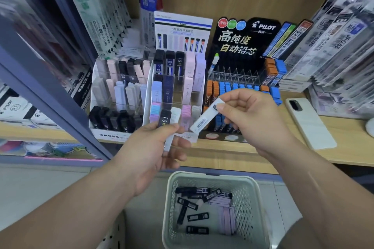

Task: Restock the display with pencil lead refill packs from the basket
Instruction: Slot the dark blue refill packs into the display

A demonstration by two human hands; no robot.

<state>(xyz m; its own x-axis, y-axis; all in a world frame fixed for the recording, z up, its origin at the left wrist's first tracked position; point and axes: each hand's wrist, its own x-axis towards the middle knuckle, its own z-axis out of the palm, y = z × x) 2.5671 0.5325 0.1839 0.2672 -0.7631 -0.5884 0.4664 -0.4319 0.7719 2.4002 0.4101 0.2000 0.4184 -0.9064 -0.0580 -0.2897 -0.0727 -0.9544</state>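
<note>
Pencil lead refill packs (194, 217) lie loose in the pale mesh basket (210, 176) below my hands. The black ones are scattered to the left, and a few lilac packs (226, 220) lie along the right side. My right grip (251, 119) pinches a white barcode pack (204, 119) by its upper end between thumb and fingertips. It is tilted, with the label toward me, in front of the tiered display (176, 87). My left grip (153, 153) is curled around a second white pack (175, 115), held upright just before the display's front row. A black 2B pack (166, 118) stands right against that thumb. From this angle I cannot tell whether it is in the hand or in the front row. The display's tiers hold black, navy, pink and lilac packs. Beside it on the wooden shelf (354, 131) stands a black Pilot rack (242, 46) with orange and blue packs, and a white phone (309, 123) lies flat to the right.
</note>
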